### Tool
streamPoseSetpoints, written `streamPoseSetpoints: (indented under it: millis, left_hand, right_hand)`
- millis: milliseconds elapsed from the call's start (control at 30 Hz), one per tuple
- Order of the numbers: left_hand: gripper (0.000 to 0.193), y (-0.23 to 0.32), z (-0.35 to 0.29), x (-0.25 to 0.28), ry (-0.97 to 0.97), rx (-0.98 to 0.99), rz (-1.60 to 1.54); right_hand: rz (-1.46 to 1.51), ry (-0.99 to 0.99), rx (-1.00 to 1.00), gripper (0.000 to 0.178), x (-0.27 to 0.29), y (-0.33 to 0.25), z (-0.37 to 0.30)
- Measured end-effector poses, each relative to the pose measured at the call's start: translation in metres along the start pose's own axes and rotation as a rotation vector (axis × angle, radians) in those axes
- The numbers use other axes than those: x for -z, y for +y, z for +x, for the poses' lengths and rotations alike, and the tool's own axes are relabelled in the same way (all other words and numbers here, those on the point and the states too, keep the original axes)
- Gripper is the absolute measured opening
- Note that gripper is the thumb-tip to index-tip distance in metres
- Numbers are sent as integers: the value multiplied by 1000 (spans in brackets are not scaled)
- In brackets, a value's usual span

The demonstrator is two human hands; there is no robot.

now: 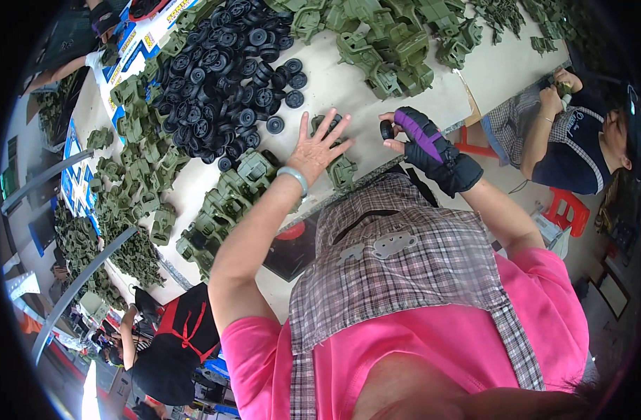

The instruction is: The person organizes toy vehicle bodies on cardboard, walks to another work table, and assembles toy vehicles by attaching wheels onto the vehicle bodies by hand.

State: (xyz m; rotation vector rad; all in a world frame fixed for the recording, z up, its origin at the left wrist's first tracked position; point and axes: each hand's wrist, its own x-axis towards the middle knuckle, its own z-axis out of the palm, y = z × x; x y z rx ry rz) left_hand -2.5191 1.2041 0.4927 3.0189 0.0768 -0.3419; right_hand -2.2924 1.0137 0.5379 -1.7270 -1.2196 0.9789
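Note:
My left hand (313, 152) is spread open, palm down, with a pale bangle at the wrist. Under and beside its fingers lies a dark green plastic toy vehicle (342, 173), partly hidden by the hand. My right hand (432, 148), in a black and purple fingerless glove, pinches a small black toy wheel (386, 130) between thumb and fingers. A large heap of black toy wheels (208, 84) lies just beyond my left hand. Beside my left forearm stands a row of green toy vehicles (226, 196), some with wheels visible.
Green plastic vehicle parts (387, 49) are piled at the far side of the table (446, 98), with more parts (135, 161) along the left. A co-worker (566, 133) handles a green piece at the right. Another person (173, 343) is at the lower left. A red stool (569, 210) stands at the right.

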Motion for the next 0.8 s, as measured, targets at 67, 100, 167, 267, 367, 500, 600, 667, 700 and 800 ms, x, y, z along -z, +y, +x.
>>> streamPoseSetpoints:
  millis: [67, 100, 167, 267, 367, 500, 600, 667, 700, 800]
  left_hand:
    - [52, -6, 11, 4, -227, -149, 26]
    - [42, -7, 17, 14, -238, -180, 118]
    - [38, -5, 20, 12, -212, -124, 101]
    - [35, -3, 7, 5, -23, -28, 158]
    - [58, 9, -6, 3, 58, 352, -127]
    - [56, 47, -18, -19, 157, 589, -162]
    - [55, 72, -17, -25, 201, 696, -211]
    - [55, 76, -16, -29, 190, 726, -251]
    - [56, 77, -15, -27, 158, 737, -282]
    - [58, 76, -17, -31, 141, 731, -351]
  right_hand:
    - [-3, -11, -4, 50, 0, 7, -8]
    - [-42, -32, -4, 50, 0, 2, -10]
    - [-64, -91, 7, 50, 0, 4, -13]
    - [-196, -148, 55, 49, 5, -1, -11]
    - [-174, -106, 136, 50, 6, 12, -9]
    - [-189, -93, 96, 49, 3, 5, 7]
    - [-276, -142, 114, 47, -2, 0, 23]
    - [-391, -212, 269, 47, -9, -5, 36]
    - [-455, -289, 260, 47, -11, -13, 44]
    - [-593, -394, 378, 51, -22, -18, 65]
